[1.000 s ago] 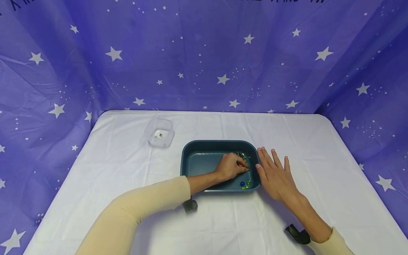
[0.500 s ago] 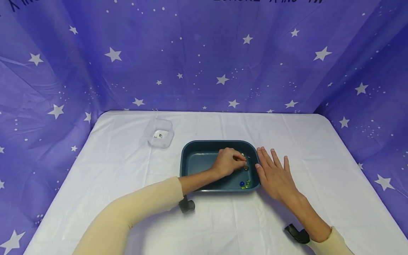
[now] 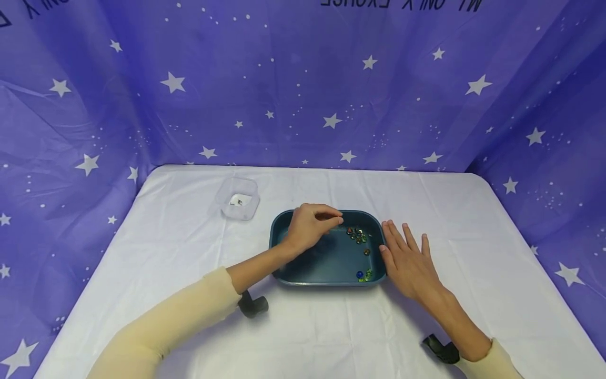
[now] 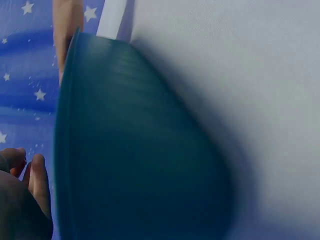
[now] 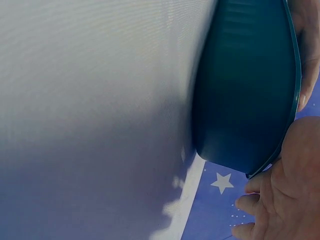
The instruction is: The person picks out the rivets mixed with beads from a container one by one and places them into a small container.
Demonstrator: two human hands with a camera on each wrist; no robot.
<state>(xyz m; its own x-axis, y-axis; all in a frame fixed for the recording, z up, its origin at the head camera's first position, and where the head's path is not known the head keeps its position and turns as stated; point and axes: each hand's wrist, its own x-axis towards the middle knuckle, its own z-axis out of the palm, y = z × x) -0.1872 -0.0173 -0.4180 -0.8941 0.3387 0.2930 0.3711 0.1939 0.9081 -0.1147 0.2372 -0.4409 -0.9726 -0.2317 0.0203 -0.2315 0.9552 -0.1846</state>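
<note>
Your head view alone looks down into the blue-green tray (image 3: 326, 271), which stands on the white cloth (image 3: 326, 331). Along its right end lie a cluster of red, dark and green beads (image 3: 358, 240) towards the far side, a single amber bead (image 3: 366, 252), and a blue bead (image 3: 360, 275) beside green pieces (image 3: 369, 273) near the close corner. Only this view, too, shows the clear container (image 3: 243, 212) beyond the tray's left end, with a few small bits (image 3: 239, 202) inside.

The two wrist views show instead the tray's outer wall and the star-printed curtain. Your left hand (image 3: 303, 226) is above the tray's far left part, its thumb and fingers brought together in a pinch; the left wrist view adds a small dark thing (image 4: 25, 161) at the fingertips, too tiny to identify. Your right hand (image 3: 411, 266) lies with fingers extended against the tray's right end; in the right wrist view its thumb is beside the rim.

Compared with half a second ago, your left hand has risen and drawn leftward from the bead end, leaving the far cluster in plain sight. Your right hand and the tray hold their places.
</note>
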